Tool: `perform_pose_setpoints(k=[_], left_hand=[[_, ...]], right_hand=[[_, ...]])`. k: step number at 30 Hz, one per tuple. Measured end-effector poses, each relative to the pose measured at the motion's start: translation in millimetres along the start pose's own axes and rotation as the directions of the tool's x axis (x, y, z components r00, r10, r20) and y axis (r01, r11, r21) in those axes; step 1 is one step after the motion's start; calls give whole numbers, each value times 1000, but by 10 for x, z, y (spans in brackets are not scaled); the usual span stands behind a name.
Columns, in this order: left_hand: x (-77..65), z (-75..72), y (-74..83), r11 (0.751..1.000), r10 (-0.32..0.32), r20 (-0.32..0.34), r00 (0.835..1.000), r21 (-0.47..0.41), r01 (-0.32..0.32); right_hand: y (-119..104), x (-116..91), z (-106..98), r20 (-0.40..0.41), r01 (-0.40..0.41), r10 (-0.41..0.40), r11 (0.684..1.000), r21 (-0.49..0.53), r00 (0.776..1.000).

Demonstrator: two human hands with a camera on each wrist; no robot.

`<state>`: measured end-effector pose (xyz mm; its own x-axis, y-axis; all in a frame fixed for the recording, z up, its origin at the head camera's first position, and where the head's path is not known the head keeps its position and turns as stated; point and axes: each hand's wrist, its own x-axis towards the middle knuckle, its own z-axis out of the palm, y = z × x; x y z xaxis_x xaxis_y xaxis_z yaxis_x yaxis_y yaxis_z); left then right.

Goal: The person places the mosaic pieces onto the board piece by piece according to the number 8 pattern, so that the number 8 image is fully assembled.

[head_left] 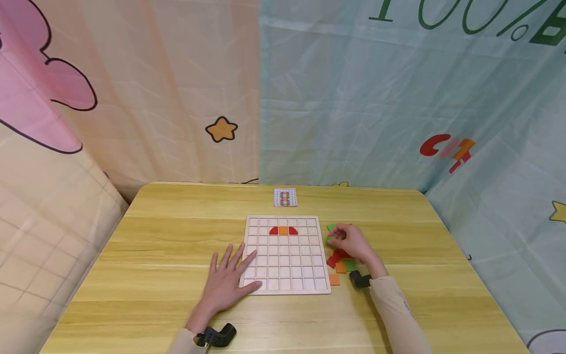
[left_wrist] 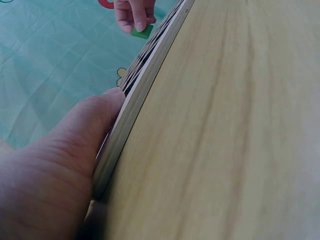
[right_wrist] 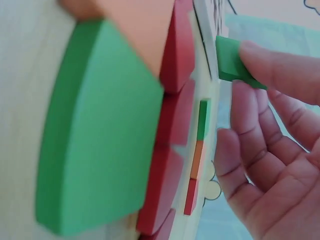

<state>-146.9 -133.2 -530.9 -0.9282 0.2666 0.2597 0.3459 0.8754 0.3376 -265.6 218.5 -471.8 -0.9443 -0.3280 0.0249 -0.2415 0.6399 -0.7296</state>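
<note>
A white grid board [head_left: 294,287] lies on the table, with an orange square tile [head_left: 283,230] between two red quarter-round tiles [head_left: 274,231] in an upper row. My left hand [head_left: 226,285] rests on the board's left side with its fingers spread. In the left wrist view the thumb [left_wrist: 87,117] lies along the board's edge. Just beyond the board's right edge, my right hand [head_left: 351,242] pinches a green tile [right_wrist: 229,59] between thumb and fingers. Loose red tiles [head_left: 337,255], orange tiles [head_left: 334,280] and a green tile [head_left: 350,265] lie near that hand.
A small pattern card [head_left: 285,197] lies behind the board on the wooden table [head_left: 177,221]. Another green tile [head_left: 331,227] is at the board's upper right. Printed curtains [head_left: 336,123] hang behind the table and along both sides.
</note>
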Motion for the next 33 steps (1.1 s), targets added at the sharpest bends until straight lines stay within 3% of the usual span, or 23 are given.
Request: perform_pose_setpoints(k=[7,17,26,33], left_hand=[[-6,27,-13,1000,15,-38,999,-10,-15],[5,52,-23,1000,-6,-10,1000,1,6],[9,38,-22,1000,-18,-8,1000,14,18],[6,20,-21,1000,-12,-15,1000,2,13]], right_hand=[[-81,27,40,-17,-3,4,998,55,1000],[-303,145,141,44,5,-9,994,107,999],[-547,362,400,125,39,-52,994,105,991],[-682,483,623,199,20,-55,985,170,979]])
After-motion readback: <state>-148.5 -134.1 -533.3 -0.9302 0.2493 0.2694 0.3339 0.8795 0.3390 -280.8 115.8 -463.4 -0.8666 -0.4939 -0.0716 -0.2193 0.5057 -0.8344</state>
